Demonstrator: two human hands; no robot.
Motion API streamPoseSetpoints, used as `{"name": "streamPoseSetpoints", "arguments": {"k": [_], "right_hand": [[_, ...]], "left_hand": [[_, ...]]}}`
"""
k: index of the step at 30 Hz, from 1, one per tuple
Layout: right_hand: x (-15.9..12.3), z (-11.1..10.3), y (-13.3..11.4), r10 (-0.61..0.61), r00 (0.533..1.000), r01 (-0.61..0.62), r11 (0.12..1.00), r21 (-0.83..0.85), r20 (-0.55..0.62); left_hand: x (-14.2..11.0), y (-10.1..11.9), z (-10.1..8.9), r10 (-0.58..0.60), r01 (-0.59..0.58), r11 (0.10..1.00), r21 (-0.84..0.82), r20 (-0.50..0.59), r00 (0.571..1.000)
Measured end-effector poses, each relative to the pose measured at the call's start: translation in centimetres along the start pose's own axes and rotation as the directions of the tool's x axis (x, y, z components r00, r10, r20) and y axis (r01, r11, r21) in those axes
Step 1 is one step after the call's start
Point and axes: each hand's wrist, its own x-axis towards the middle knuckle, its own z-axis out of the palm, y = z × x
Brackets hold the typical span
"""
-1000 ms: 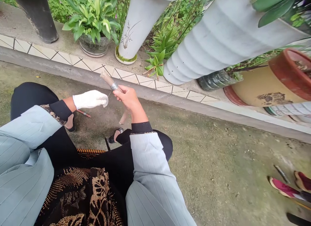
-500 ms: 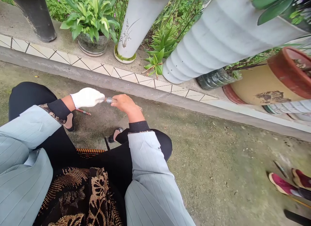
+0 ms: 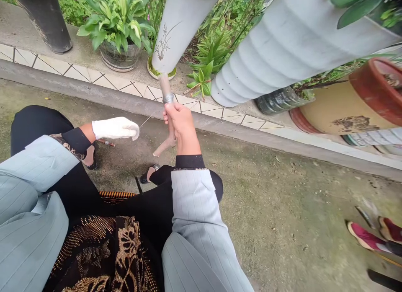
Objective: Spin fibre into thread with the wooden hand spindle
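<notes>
My right hand [image 3: 182, 122], bare, is wrapped round a crooked wooden stick [image 3: 164, 84]. Thin silvery wire [image 3: 168, 98] is wound round the stick just above my fingers, and the bent lower end sticks out below the hand to the left. A taut strand [image 3: 147, 120] runs from the stick down to my left hand [image 3: 114, 127], which wears a white glove. The gloved fingers are closed on that strand; its far end is hidden inside them. Below the glove a reddish-brown rod [image 3: 107, 143] lies on the ground, partly covered.
A low tiled ledge [image 3: 132, 90] runs across in front, bearing a leafy plant in a clear pot [image 3: 121, 57], a tall white pot [image 3: 177, 32], a ribbed grey pot [image 3: 270, 53] and a tan-and-red pot [image 3: 339, 107]. Another person's red shoe [image 3: 364, 236] shows at right.
My right hand has swung up and right with the stick, turning it upright and away from the glove. A stretched strand of wire now shows between the hands. The left hand has barely moved.
</notes>
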Motion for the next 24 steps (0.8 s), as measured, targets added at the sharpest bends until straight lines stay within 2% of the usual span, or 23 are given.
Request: {"name": "streamPoseSetpoints", "arguments": {"k": [2,4,6,7,9,11,13,14,15,16,18,19,20,22,24], "right_hand": [[0.4,0.7,0.9,0.05,0.999,-0.05,0.955,-0.291,-0.007],[0.4,1.4,1.5,0.053,0.996,-0.006,0.835,-0.551,0.07],[0.0,2.0,1.7,0.07,0.973,0.097,0.736,-0.67,0.218],[-0.3,2.3,1.7,0.083,0.948,0.156,0.718,-0.678,0.307],[-0.9,2.9,1.3,0.102,0.86,0.271,0.738,-0.618,0.499],[-1.5,3.3,0.7,0.106,0.724,0.336,0.808,-0.483,0.682],[-2.0,3.3,-0.1,0.071,0.595,0.301,0.904,-0.303,0.801],[-2.1,3.1,-0.5,0.028,0.573,0.257,0.943,-0.212,0.819],[-2.2,2.8,-0.8,-0.023,0.592,0.21,0.969,-0.127,0.806],[-2.2,2.5,-1.1,-0.075,0.649,0.168,0.985,-0.047,0.757],[-2.0,1.7,-1.3,-0.145,0.811,0.118,0.989,0.085,0.566],[-1.7,1.3,-1.2,-0.155,0.882,0.107,0.985,0.132,0.444],[-1.4,1.0,-1.0,-0.151,0.933,0.102,0.981,0.163,0.325],[-0.8,0.5,-0.3,-0.108,0.983,0.084,0.984,0.158,0.15],[-0.3,0.4,0.5,-0.037,0.997,0.036,0.999,0.028,0.069]], "left_hand": [[-0.2,0.7,-0.2,0.035,-0.038,0.997,0.067,0.048,0.998],[-0.3,0.9,-0.7,0.04,-0.04,0.994,0.105,0.004,0.999],[-0.3,0.7,-1.2,0.004,0.007,0.993,0.122,-0.092,0.996],[-0.4,0.6,-1.5,-0.018,0.035,0.992,0.124,-0.139,0.99],[-0.4,0.1,-1.9,-0.051,0.078,0.99,0.121,-0.208,0.977],[-0.4,-0.5,-2.1,-0.078,0.108,0.988,0.11,-0.253,0.964],[-0.3,-1.1,-2.2,-0.099,0.128,0.988,0.087,-0.283,0.954],[-0.2,-1.3,-2.1,-0.105,0.13,0.989,0.066,-0.297,0.949],[-0.1,-1.6,-2.0,-0.113,0.13,0.991,0.035,-0.304,0.946],[0.0,-1.8,-1.8,-0.122,0.127,0.992,-0.003,-0.308,0.944],[0.3,-1.8,-1.3,-0.13,0.114,0.991,-0.071,-0.299,0.945],[0.3,-1.6,-1.0,-0.128,0.109,0.991,-0.082,-0.278,0.952],[0.4,-1.3,-0.7,-0.123,0.108,0.991,-0.074,-0.243,0.962],[0.4,-0.4,-0.2,-0.101,0.1,0.995,-0.011,-0.137,0.985],[0.3,0.5,0.1,-0.068,0.069,0.994,0.085,-0.025,0.997]]}}
